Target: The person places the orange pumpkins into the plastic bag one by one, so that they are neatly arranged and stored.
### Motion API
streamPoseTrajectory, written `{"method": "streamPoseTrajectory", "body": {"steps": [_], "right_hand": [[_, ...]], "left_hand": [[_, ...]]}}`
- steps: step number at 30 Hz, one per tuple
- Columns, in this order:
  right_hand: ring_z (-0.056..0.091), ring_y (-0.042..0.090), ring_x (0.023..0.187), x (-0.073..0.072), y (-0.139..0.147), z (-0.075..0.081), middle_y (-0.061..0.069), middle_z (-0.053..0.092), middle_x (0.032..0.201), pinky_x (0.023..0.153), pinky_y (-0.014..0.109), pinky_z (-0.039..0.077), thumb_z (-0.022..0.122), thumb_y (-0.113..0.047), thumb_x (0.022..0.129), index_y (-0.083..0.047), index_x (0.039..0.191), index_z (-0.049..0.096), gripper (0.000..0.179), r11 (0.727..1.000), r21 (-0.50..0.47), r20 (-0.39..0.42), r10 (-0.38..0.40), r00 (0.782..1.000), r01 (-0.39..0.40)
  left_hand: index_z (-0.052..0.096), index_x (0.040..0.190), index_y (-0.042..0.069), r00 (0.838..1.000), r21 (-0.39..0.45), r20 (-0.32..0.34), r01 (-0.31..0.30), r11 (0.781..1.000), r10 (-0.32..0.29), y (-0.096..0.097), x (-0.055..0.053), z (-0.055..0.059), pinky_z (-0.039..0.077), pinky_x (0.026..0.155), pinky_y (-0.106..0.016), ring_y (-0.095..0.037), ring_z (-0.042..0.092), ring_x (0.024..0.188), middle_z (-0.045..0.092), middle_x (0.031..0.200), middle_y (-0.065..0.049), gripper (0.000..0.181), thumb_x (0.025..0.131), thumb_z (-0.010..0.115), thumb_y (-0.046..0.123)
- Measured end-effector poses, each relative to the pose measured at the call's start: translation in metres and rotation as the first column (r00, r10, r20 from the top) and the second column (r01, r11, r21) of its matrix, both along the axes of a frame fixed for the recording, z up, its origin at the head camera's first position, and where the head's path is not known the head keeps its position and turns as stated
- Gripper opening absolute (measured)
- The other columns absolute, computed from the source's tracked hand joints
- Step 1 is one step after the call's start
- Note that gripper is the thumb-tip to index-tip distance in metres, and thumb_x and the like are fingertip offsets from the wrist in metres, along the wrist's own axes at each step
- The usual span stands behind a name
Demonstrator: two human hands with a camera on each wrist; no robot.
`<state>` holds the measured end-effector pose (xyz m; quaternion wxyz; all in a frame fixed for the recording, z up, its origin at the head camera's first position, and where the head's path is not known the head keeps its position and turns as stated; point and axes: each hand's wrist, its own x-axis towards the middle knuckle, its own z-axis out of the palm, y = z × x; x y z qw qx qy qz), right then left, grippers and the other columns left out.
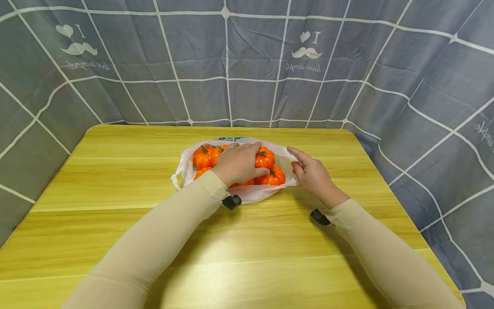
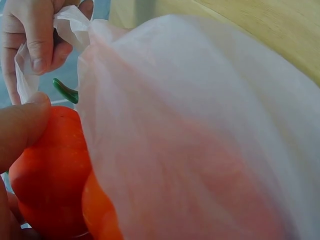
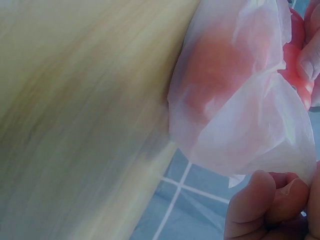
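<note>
Your left hand (image 1: 238, 164) is reaching into the open bag (image 1: 251, 193), and its grip is curling around one pumpkin (image 1: 264, 158): the fingers are lying over the top of it and the thumb is pressing against its near side. In the left wrist view, your thumb (image 2: 17, 131) is touching the orange skin of this pumpkin (image 2: 52, 175), and a green stem (image 2: 65, 91) is showing just above it.

Your right hand (image 1: 313, 175) is holding the right edge of the bag. Its grip is pinching the thin plastic between thumb and fingers, and this is clear in the left wrist view, where the hand (image 2: 35, 37) is closing on a fold of the bag (image 2: 200, 130). In the right wrist view, the fingers (image 3: 265, 202) are curling under the bag (image 3: 240, 100), and something orange-red is showing through the plastic.

The bag is white and half transparent, and it is lying on the bench (image 1: 115, 180), near the far middle part. Several pumpkins are sitting inside it, close together and touching: two (image 1: 202, 157) at the left side, one (image 1: 273, 177) at the near right just beside the one you are gripping, and others partly hidden under your left hand. Behind the bench, a grey cloth (image 1: 154, 64) with white lines is hanging.
</note>
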<state>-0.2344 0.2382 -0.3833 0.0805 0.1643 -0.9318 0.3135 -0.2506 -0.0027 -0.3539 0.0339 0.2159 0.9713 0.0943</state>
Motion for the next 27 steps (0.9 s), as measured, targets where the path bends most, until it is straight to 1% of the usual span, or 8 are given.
{"method": "streamPoseTrajectory", "body": {"steps": [8,15,27], "right_hand": [[0.06,0.018,0.065,0.001,-0.0009,0.0006,0.018,0.076,0.089,0.053,0.024,0.043,0.054,-0.006,0.106,-0.011,0.153,0.055,0.047,1.0,0.004,0.002,0.0,1.0,0.0],[0.063,0.02,0.067,0.0017,-0.0011,0.0016,0.02,0.077,0.092,0.053,0.024,0.043,0.054,-0.006,0.106,-0.01,0.154,0.054,0.048,1.0,0.002,0.004,0.004,1.0,-0.004],[0.058,0.017,0.063,0.0021,-0.0012,0.0016,0.017,0.076,0.088,0.052,0.025,0.043,0.053,-0.007,0.106,-0.012,0.154,0.054,0.047,1.0,0.014,0.01,-0.008,1.0,0.007]], "left_hand": [[0.036,0.163,0.015,1.0,-0.009,0.001,-0.008,1.0,0.008,0.0008,0.0016,0.0007,0.03,0.128,-0.048,-0.024,0.049,0.148,0.053,0.16,-0.007,0.09,0.095,0.065,0.067],[0.036,0.164,0.015,1.0,-0.015,-0.003,-0.001,1.0,0.001,0.0006,0.0021,0.0007,0.031,0.127,-0.048,-0.025,0.049,0.148,0.054,0.159,-0.008,0.09,0.095,0.065,0.067],[0.037,0.163,0.014,1.0,-0.027,-0.018,0.004,1.0,-0.004,0.0014,0.0021,0.0005,0.032,0.126,-0.048,-0.025,0.051,0.147,0.055,0.158,-0.008,0.09,0.096,0.064,0.066]]}}
